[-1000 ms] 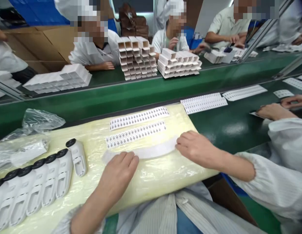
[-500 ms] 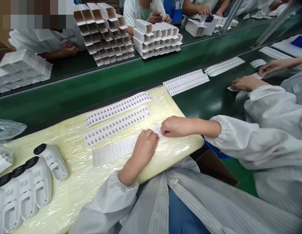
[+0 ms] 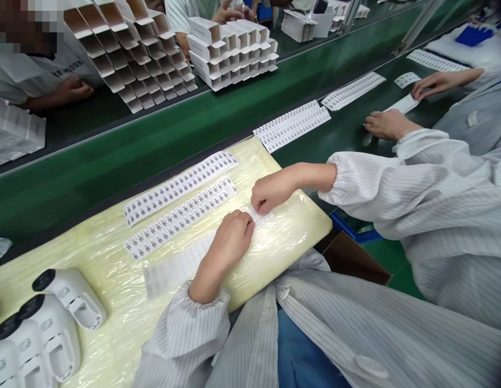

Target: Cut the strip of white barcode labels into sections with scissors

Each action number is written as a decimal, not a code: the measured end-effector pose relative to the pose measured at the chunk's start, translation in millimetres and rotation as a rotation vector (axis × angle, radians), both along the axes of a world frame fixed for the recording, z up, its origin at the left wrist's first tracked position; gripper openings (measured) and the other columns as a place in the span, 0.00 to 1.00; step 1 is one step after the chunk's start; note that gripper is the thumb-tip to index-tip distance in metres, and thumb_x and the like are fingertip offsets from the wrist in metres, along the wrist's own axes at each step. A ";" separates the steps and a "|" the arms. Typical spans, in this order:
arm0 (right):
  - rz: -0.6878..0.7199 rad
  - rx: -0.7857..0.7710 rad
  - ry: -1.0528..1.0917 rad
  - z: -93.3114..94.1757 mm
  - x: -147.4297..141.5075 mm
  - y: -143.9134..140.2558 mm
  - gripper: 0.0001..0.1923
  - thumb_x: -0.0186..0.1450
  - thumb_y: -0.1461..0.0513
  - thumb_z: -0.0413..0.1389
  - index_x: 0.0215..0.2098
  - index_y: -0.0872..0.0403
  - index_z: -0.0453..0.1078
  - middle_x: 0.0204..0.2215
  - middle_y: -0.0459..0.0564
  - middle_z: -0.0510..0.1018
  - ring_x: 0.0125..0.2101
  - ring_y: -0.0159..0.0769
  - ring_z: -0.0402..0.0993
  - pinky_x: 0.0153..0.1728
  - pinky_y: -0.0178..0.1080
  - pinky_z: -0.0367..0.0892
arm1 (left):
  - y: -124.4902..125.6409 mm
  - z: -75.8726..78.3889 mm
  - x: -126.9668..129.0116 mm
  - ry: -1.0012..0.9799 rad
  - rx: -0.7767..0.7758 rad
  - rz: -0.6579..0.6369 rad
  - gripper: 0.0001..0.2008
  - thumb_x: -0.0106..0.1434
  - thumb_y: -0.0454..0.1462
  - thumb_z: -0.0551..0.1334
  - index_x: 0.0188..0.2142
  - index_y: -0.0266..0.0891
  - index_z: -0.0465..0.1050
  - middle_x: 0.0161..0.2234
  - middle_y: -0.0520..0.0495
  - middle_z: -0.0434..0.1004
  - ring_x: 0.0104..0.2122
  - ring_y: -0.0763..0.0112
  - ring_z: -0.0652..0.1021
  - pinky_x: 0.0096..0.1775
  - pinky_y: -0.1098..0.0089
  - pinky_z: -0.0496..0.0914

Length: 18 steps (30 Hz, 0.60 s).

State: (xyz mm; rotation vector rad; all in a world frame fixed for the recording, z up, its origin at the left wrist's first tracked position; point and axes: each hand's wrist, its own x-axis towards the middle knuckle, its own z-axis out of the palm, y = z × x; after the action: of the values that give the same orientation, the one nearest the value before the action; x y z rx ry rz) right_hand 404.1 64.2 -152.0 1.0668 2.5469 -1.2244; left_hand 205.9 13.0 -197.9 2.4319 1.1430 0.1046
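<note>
A pale label strip [image 3: 175, 265] lies on the yellow, film-wrapped pad [image 3: 124, 302] in front of me. My left hand [image 3: 233, 235] rests over its middle, fingers curled and pinched at the strip. Just to the right, my right hand [image 3: 270, 192] is closed at the strip's far end, with its fingertips turned down and mostly hidden. Both hands seem to grip the strip. Farther back on the pad lie a printed label sheet [image 3: 181, 217] and another printed label sheet [image 3: 179, 186], neither touched by my hands.
Several white plastic housings [image 3: 58, 345] with black ends stand at the left of the pad. More label sheets [image 3: 293, 126] lie along the green bench. A co-worker's hands [image 3: 391, 125] handle a strip at right. Stacked open boxes [image 3: 234, 51] stand across the bench.
The view has shifted, so the bench appears lower and farther left. My right hand has lifted slightly and turned at the strip's end. The co-worker's hands have spread apart along a white strip.
</note>
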 end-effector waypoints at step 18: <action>0.119 0.435 -0.157 -8.7 -18.8 -35.8 0.12 0.74 0.67 0.48 0.44 0.62 0.74 0.41 0.59 0.78 0.39 0.43 0.72 0.38 0.42 0.62 | -35.4 -3.5 -24.7 0.022 0.111 0.141 0.12 0.72 0.33 0.50 0.35 0.37 0.71 0.37 0.41 0.73 0.38 0.56 0.72 0.45 0.55 0.70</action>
State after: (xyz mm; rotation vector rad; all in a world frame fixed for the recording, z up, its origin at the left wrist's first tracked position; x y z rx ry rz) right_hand 385.3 28.4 -160.7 1.0140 2.7675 -0.5439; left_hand 181.2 -22.4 -201.4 2.4515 1.3516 0.1903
